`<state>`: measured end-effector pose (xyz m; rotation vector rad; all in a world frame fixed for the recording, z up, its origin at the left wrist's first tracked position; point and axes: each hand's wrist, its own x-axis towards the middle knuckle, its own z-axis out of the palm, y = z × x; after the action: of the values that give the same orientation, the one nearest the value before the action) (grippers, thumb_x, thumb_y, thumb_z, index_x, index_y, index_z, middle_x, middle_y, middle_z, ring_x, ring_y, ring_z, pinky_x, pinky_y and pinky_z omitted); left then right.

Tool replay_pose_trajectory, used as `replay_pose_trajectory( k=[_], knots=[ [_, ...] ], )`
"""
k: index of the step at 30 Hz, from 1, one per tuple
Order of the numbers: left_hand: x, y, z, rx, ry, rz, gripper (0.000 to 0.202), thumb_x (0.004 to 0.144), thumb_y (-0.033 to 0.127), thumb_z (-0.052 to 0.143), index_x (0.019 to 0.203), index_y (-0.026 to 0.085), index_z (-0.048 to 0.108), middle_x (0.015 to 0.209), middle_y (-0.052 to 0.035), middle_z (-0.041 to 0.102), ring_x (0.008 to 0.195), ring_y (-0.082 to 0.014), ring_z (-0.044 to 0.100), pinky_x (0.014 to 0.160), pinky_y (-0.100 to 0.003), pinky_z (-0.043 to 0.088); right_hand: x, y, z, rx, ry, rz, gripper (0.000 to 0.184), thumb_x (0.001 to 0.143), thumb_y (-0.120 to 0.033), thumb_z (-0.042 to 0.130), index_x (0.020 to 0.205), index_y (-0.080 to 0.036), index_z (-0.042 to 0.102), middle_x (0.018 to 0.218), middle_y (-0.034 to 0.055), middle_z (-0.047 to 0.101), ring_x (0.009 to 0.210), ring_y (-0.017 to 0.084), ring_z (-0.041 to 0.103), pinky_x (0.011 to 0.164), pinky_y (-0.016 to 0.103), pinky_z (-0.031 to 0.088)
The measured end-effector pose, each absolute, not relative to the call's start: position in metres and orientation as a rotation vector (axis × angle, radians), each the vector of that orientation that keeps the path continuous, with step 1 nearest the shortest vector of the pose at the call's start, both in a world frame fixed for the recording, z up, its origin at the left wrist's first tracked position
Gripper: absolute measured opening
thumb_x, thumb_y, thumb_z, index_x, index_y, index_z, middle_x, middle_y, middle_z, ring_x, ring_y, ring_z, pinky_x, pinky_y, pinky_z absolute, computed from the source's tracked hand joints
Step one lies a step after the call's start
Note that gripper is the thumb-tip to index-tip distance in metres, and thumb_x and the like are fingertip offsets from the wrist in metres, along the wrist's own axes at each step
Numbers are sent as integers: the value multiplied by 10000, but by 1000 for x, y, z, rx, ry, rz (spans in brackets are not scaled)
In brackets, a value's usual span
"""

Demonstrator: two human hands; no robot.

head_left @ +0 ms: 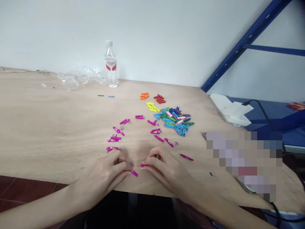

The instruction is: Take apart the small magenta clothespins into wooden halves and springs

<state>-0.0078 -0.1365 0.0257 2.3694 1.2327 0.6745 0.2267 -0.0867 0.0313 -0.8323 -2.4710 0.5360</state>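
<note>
A magenta peg half (134, 173) stuck out low from the left hand (111, 170), whose thumb and forefinger were pinched together on its upper end, with a small wire spring (132, 164) showing right by the fingertips. A short way to the right, just above the front edge of the counter (59, 127), the right hand (164, 167) pinched another magenta piece (143, 165), mostly hidden by the thumb and fingers; the two hands were near each other but apart. Around and beyond them more magenta pegs (139, 117) lay in a loose arc, several with wire springs beside or against them, and one loose spring (176, 143) lay to the right. Behind the right part of the arc was a mixed heap (169, 120) of blue, green, purple and pink pegs, with yellow pegs (152, 107) touching or nearly touching its left side; orange pegs (144, 95) and red pegs (159, 99) sat in small groups farther back. Well to the left lay a green peg (100, 95) and a blue peg (111, 96), and behind them an upright water bottle (111, 68) stood beside crumpled clear plastic (83, 76), near the white wall (154, 38)
</note>
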Motion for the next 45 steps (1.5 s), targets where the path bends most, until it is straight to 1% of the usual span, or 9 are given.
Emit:
replay_pose_trajectory(
  k=[7, 12, 17, 21, 25, 29, 34, 41, 45],
  knots=[
    [28, -102, 19, 2729, 1131, 437, 194, 948, 164, 392, 928, 150, 585, 926, -79, 554, 822, -205, 539, 682, -346, 507, 225, -62, 47, -1009, -2341, 556, 66, 883, -218, 543, 872, -198, 605, 871, 23, 631, 831, 167, 586, 762, 322, 478],
    [32, -89, 16, 2878, 1118, 465, 172, 939, 142, 390, 933, 142, 561, 925, -92, 572, 832, -221, 538, 725, -379, 481, 213, -41, 58, -1087, -2219, 665, 185, 885, -233, 529, 1036, -208, 632, 901, 25, 678, 772, 151, 601, 687, 290, 468],
    [25, -85, 27, 2512, 1217, 629, 199, 970, 245, 343, 971, 178, 530, 933, -66, 596, 853, -197, 557, 732, -355, 482, 206, -33, 57, -1093, -2079, 1009, 162, 887, -239, 509, 970, -196, 641, 878, 25, 684, 757, 143, 609, 654, 269, 466],
    [16, -77, 33, 2288, 1296, 647, 139, 951, 239, 394, 1026, 204, 506, 879, -21, 620, 772, -166, 581, 676, -318, 481, 208, -29, 53, -1139, -1903, 1296, 158, 878, -298, 523, 950, -179, 597, 767, 2, 622, 539, 90, 517, 506, 221, 422],
    [10, -72, 32, 2286, 1333, 674, 138, 924, 208, 458, 1048, 207, 519, 888, -12, 618, 772, -160, 580, 686, -307, 473, 213, -27, 51, -1168, -1802, 1357, 177, 870, -305, 543, 990, -179, 579, 720, -17, 571, 517, 79, 483, 487, 208, 410],
    [10, -71, 32, 2283, 1271, 671, 153, 934, 194, 447, 1043, 216, 551, 1006, -23, 612, 909, -163, 573, 807, -319, 461, 215, -29, 51, -1151, -1854, 1370, 194, 868, -312, 549, 1006, -183, 594, 713, -11, 580, 527, 85, 473, 456, 200, 376],
    [12, -68, 33, 2328, 1308, 665, 169, 948, 193, 415, 1018, 205, 569, 1017, -32, 618, 932, -186, 552, 819, -350, 438, 214, -31, 50, -1124, -1978, 1251, 160, 885, -284, 519, 946, -176, 621, 738, -1, 625, 528, 89, 493, 498, 219, 389],
    [6, -65, 27, 2507, 1440, 588, 203, 953, 206, 394, 955, 198, 596, 942, -37, 642, 876, -222, 542, 774, -397, 375, 219, -25, 48, -1066, -2401, 657, 107, 842, -188, 578, 868, -183, 682, 782, 20, 640, 684, 134, 542, 643, 264, 402],
    [5, -63, 26, 2499, 1442, 615, 174, 938, 179, 427, 952, 213, 597, 993, -19, 642, 882, -204, 553, 762, -369, 370, 227, -21, 52, -1043, -2546, 589, 137, 835, -276, 615, 939, -216, 681, 838, 23, 630, 752, 154, 538, 695, 287, 395]
  ],
)
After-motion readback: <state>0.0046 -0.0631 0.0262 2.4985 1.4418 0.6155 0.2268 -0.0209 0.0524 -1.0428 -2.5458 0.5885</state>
